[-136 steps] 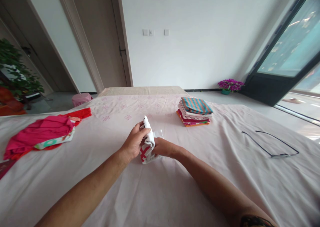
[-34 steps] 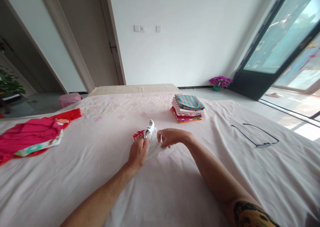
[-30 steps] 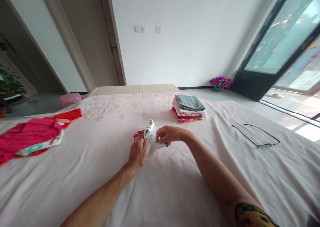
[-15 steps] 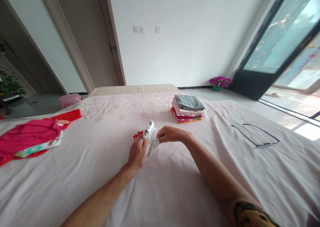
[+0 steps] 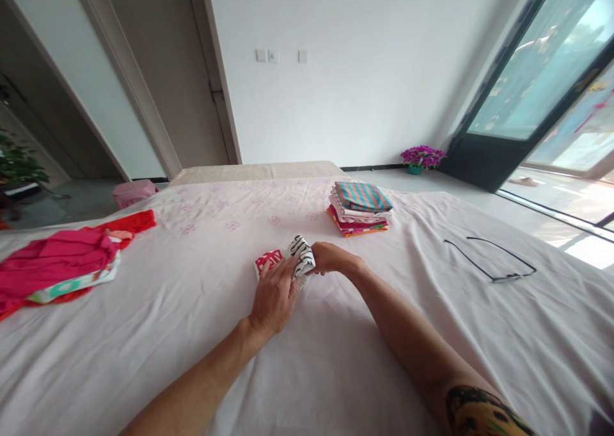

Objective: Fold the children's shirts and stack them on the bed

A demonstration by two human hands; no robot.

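A small folded white cloth [image 5: 302,252] with black lettering-like print and a red printed patch lies bunched on the bed sheet. Over its near side rests my left hand [image 5: 274,300], fingers on the fabric and thumb along the right, gripping it against the sheet. From the right, my right hand [image 5: 330,258] has its fingers curled closed at the cloth's edge; its fingertips are partly hidden. Just beyond stands a stack of folded cloths [image 5: 361,211], a teal and orange striped one on top.
A heap of red and pink clothes [image 5: 62,257] lies at the left on the pale sheet [image 5: 307,372]. Black-framed glasses [image 5: 508,276] sit to the right. On the floor are a pink stool [image 5: 134,193] and purple flowers in a green pot [image 5: 422,157].
The cloth has been turned from upright and crumpled to flatter, showing more black print. My left hand has moved right and over it; my right hand has shifted slightly right.
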